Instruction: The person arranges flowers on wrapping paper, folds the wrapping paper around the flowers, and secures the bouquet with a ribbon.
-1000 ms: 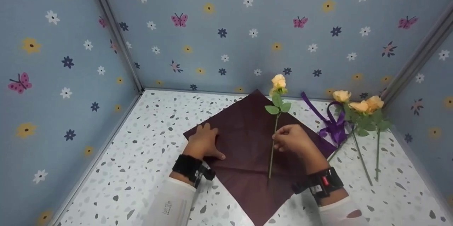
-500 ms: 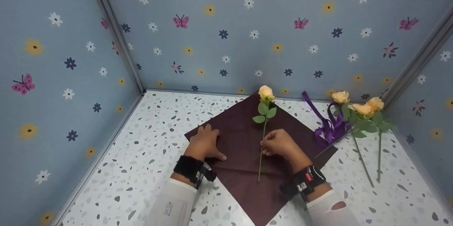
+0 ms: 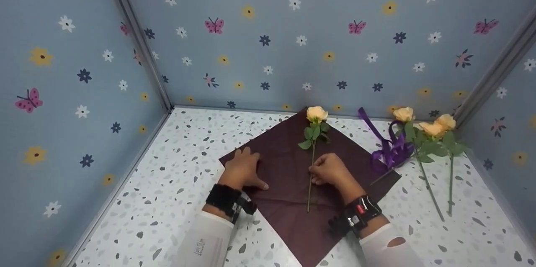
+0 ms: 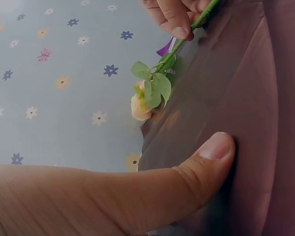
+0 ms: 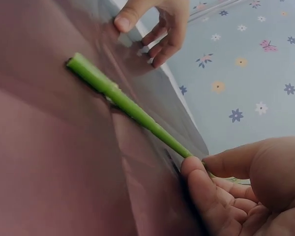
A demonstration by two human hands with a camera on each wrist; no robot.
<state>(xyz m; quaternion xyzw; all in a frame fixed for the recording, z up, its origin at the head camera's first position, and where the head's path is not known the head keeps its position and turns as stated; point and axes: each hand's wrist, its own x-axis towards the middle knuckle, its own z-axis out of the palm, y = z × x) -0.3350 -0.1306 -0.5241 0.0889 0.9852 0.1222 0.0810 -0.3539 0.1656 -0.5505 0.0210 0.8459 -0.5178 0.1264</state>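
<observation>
A dark maroon sheet of wrapping paper (image 3: 284,212) lies as a diamond on the table. My left hand (image 3: 243,170) rests on its left corner with the fingers spread and the thumb (image 4: 219,147) flat on the sheet. Over the middle of the paper, my right hand (image 3: 331,170) pinches the green stem (image 5: 137,112) of a peach rose (image 3: 316,114) between thumb and fingertips. The bloom and leaves point to the paper's far corner, and the cut end of the stem points toward me. In the left wrist view the rose's bloom (image 4: 141,108) hangs near the paper's edge.
At the right lie several more peach roses (image 3: 435,128) with green stems on the speckled table (image 3: 176,212). A looped purple ribbon (image 3: 391,152) overlaps the paper's right corner. Flower-patterned panels (image 3: 268,41) enclose the back and both sides.
My right hand has moved left and slightly down with the rose, which now lies lower over the middle of the paper, its bloom turned. The left hand has stayed in place.
</observation>
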